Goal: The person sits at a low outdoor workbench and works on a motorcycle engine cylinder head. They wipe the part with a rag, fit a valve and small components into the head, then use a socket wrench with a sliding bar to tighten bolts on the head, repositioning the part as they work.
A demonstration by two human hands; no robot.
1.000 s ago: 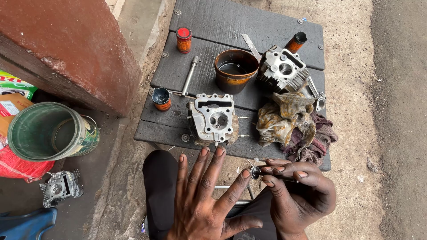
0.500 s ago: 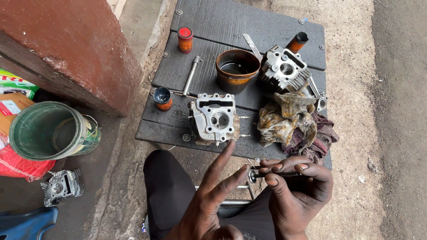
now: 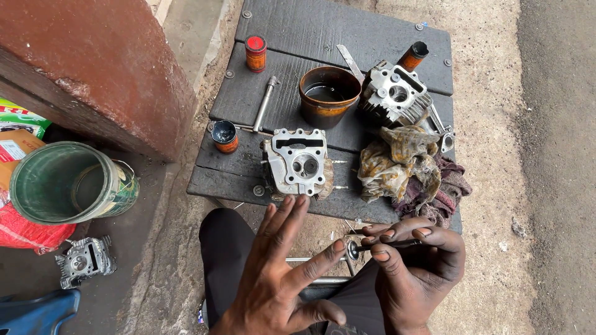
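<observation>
The right hand (image 3: pixel 416 263) was curled around a small engine valve (image 3: pixel 372 246), pinching its thin dark stem between thumb and fingertips so that the round valve head pointed toward the other hand. The left hand (image 3: pixel 279 273) was spread wide with fingers splayed and held nothing; the tip of its thumb touched the face of the valve head. Both hands hovered above the person's dark-trousered knees, just in front of the near edge of a low dark wooden platform (image 3: pixel 347 37). On that platform, closest to the hands, a silver cylinder head (image 3: pixel 297 162) lay face up near the front edge. To the right of the cylinder head sat a heap of stained rags (image 3: pixel 406 170), and behind the rags a second, finned cylinder head (image 3: pixel 396 96) lay tilted. Behind the near cylinder head stood a round brown tin (image 3: pixel 329 96) with dark liquid inside. To the left of the cylinder head stood a small open orange pot (image 3: pixel 225 136), and behind that lay a metal T-shaped wrench (image 3: pixel 264 105). A small orange jar with a red lid (image 3: pixel 255 53) stood farther back. Well to the left of the platform, on the ground, a green paint can (image 3: pixel 68 183) lay on its side, with another small engine part (image 3: pixel 84 263) in front of it.
</observation>
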